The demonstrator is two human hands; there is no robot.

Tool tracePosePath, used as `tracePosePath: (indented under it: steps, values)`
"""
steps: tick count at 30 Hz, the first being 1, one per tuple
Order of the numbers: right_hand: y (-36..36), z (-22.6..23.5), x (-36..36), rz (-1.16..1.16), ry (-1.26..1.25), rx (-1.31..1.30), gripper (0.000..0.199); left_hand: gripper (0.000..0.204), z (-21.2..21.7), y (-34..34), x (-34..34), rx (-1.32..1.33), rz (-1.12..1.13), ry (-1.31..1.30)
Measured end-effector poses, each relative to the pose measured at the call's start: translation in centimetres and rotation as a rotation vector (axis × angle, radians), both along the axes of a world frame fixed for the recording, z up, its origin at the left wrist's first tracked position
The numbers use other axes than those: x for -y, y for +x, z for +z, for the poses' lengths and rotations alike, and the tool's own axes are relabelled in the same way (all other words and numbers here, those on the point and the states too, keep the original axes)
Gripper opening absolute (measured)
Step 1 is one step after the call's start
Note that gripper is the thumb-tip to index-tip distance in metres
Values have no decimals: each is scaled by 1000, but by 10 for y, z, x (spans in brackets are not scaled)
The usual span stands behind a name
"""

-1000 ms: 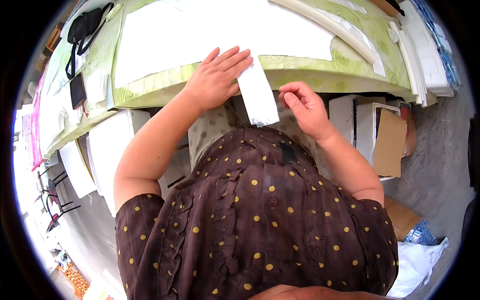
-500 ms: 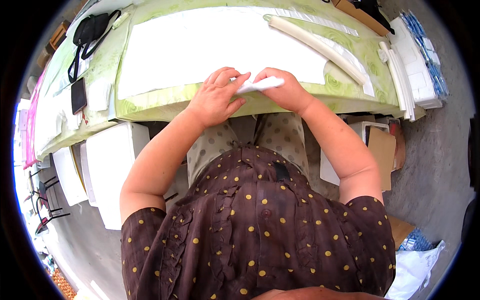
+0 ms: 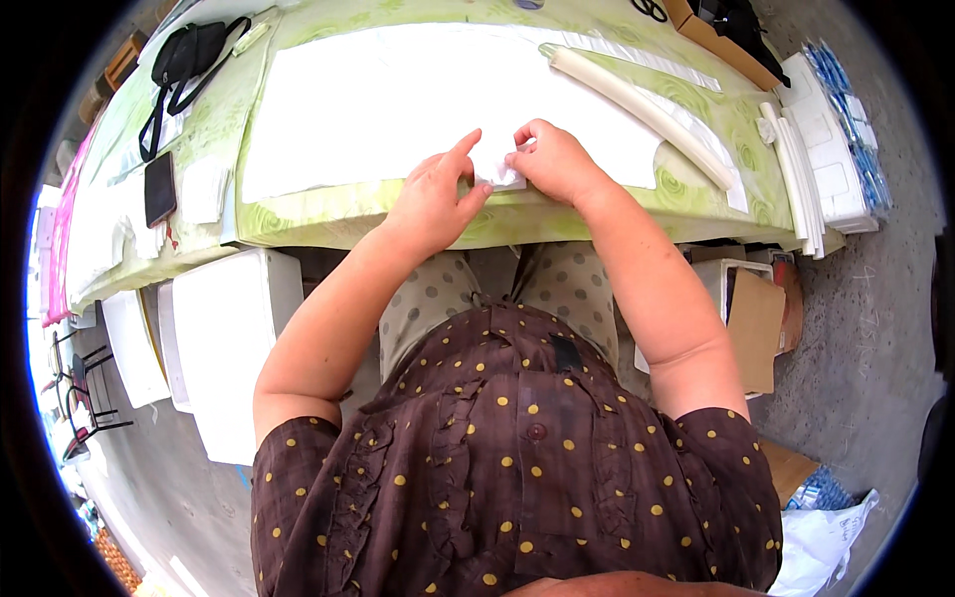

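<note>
A small white folded piece, cloth or paper, lies near the table's front edge, over the border of a large white sheet. My right hand has its fingertips pinched at the piece's upper right side. On the other side, my left hand is spread, thumb and forefinger wide apart. Its thumb tip reaches the left edge of the piece, and its remaining fingers are curled partly out of sight.
A cream roll lies slantwise on the green patterned tablecloth. White tubes rest at the right. A phone and a black bag are at the left. White boxes stand beneath the table.
The white piece went from being held between both hands to lying flat at the table's edge. My left hand's fingers opened; my right hand turned and still pinches it.
</note>
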State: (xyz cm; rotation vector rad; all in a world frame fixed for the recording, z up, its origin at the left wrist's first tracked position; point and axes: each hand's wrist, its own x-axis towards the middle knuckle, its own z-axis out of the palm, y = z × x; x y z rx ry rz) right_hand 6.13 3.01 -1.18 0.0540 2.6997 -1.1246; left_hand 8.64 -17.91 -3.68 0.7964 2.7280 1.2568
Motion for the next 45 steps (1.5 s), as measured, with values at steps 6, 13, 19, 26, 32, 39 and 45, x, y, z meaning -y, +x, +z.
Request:
tracePosePath:
  steps: [6, 13, 19, 26, 32, 39, 45]
  values:
    - [6, -6, 1, -49, 65, -88, 39, 70, 5, 6, -1, -462, -41, -378]
    - [30, -11, 2, -59, -51, -213, 35, 76, 4, -6, -9, -360, -139, -570]
    - [66, -4, -10, 16, -293, -153, 27, 69, 7, 7, 3, -366, -184, -542]
    - [75, -13, -29, 239, 36, -757, 29, 45, 4, 5, 0, -372, -127, -386]
    - [38, -23, -46, 466, 205, -833, 36, 33, 3, -6, -2, -317, -116, -310]
    - [32, -30, -43, 407, 242, -691, 33, 28, -5, -7, -5, -358, -72, -270]
    - [34, -36, -40, 327, 179, -757, 28, 19, -10, -20, -12, -243, 28, -222]
